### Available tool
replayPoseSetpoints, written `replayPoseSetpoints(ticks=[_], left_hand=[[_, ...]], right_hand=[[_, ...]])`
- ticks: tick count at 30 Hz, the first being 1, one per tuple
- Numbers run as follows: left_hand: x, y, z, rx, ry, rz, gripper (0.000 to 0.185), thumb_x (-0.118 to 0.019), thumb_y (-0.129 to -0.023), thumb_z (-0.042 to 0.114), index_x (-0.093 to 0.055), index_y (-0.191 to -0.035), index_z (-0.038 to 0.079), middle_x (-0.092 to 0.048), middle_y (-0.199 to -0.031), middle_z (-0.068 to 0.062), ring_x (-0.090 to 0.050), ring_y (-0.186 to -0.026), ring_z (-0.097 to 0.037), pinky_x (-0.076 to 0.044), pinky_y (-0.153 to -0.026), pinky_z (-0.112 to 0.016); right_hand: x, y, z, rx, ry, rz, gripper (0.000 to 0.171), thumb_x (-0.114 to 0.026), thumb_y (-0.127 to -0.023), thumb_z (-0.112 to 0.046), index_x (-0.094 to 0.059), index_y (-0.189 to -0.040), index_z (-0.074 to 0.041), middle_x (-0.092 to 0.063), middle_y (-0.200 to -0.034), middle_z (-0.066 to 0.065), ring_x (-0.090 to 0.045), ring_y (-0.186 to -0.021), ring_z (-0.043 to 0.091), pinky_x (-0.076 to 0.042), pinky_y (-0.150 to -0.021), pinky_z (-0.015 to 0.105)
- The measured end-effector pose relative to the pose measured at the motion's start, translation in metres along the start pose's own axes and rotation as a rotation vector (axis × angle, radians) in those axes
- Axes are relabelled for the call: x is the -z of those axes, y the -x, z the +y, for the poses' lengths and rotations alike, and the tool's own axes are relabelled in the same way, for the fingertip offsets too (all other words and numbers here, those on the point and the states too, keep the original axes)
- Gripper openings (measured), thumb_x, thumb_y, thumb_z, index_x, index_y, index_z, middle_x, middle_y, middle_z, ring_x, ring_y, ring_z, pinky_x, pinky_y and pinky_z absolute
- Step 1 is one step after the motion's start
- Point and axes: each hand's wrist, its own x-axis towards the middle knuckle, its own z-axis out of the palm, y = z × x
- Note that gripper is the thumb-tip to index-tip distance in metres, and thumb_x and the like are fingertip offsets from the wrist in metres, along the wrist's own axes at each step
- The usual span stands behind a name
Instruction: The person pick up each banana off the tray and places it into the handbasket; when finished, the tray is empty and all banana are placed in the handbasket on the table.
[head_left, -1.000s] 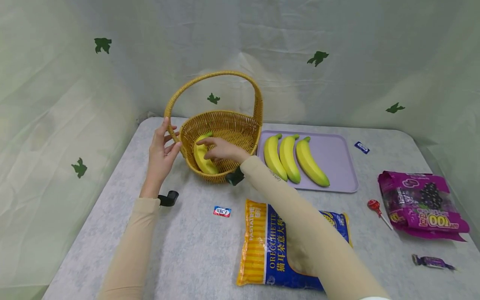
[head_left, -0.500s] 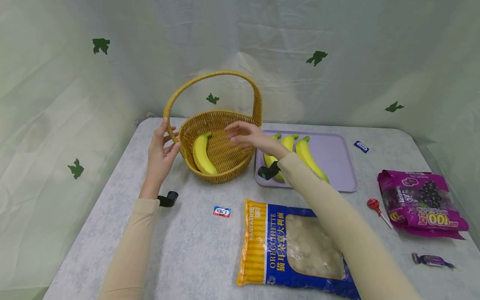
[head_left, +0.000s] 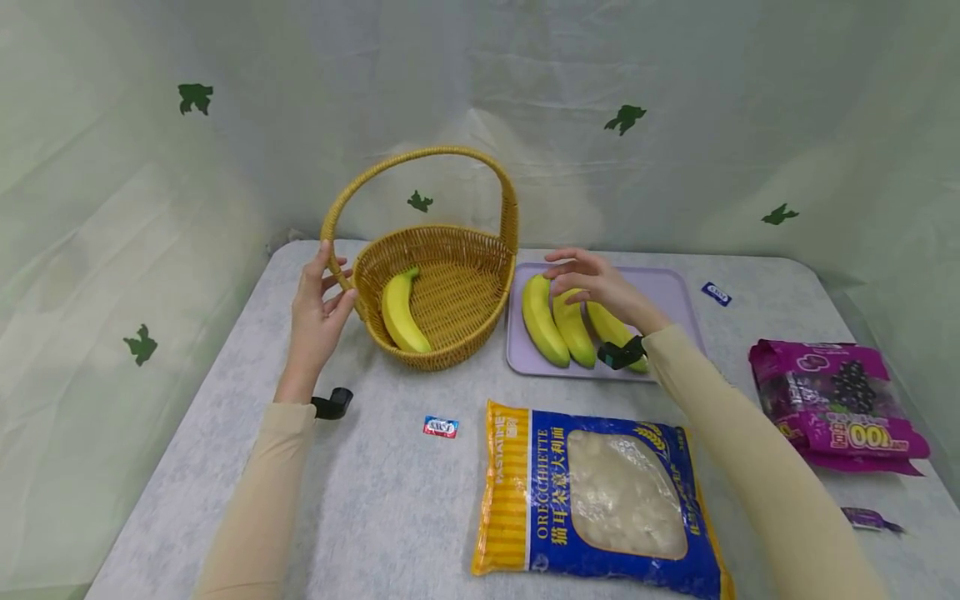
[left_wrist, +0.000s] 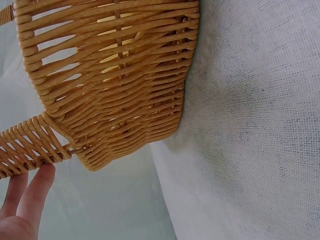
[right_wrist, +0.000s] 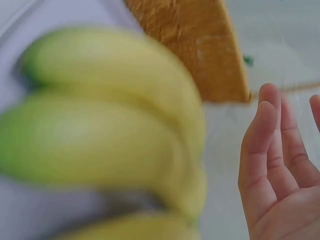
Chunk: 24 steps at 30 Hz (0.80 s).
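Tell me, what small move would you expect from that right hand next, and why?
Probably the right hand lowers and curls its fingers round a banana on the tray. It hovers open just above the three bananas, holding nothing, while one banana already lies in the basket, which the left hand steadies at the handle.

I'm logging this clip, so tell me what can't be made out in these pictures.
- Third banana on the tray: head view, partly hidden by the right hand and wrist.
- Bananas: right wrist view, blurred.
- Small wrapper: head view, print too small.
- Left hand: left wrist view, cut off by the edge.
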Motion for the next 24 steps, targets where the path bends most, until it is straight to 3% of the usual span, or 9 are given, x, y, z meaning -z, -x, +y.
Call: replayPoseSetpoints(ticks=[5,11,19,24], left_hand=[[0.0,0.001,0.014,0.016,-0.012,-0.006,0.07,-0.052,-0.095,-0.005,-0.024,-0.151,0.025,-0.038,-0.132,-0.026,-0.046,-0.118,-0.047,-0.047,-0.096,-0.032],[0.001,0.002,0.014,0.012,0.0,-0.003,0.071,-0.053,-0.095,-0.006,-0.024,-0.151,0.026,-0.039,-0.132,-0.025,-0.046,-0.117,-0.047,-0.047,-0.095,-0.029],[0.0,0.001,0.011,0.043,0.003,0.003,0.072,-0.053,-0.094,-0.007,-0.023,-0.151,0.026,-0.039,-0.133,-0.021,-0.046,-0.118,-0.045,-0.047,-0.096,-0.031],[-0.001,0.001,0.011,0.041,0.006,-0.001,0.072,-0.053,-0.094,-0.006,-0.023,-0.151,0.026,-0.04,-0.133,-0.02,-0.046,-0.118,-0.046,-0.047,-0.095,-0.031]], right_hand=[[0.028,0.025,0.013,-0.065,0.05,0.1,0.042,-0.054,-0.098,-0.015,-0.045,-0.138,-0.009,-0.048,-0.133,0.024,-0.055,-0.109,0.037,-0.048,-0.091,0.042],[0.051,0.05,0.03,-0.116,0.064,0.185,0.046,-0.053,-0.099,-0.017,-0.04,-0.142,-0.005,-0.047,-0.134,0.023,-0.058,-0.106,0.027,-0.051,-0.087,0.034],[0.065,0.065,0.043,-0.166,0.09,0.15,0.056,-0.05,-0.099,-0.015,-0.027,-0.148,0.0,-0.037,-0.142,0.027,-0.055,-0.11,0.029,-0.049,-0.092,0.037],[0.067,0.07,0.05,-0.23,0.153,0.107,0.061,-0.055,-0.097,-0.018,-0.027,-0.15,-0.007,-0.033,-0.146,0.023,-0.046,-0.121,0.033,-0.044,-0.099,0.045]])
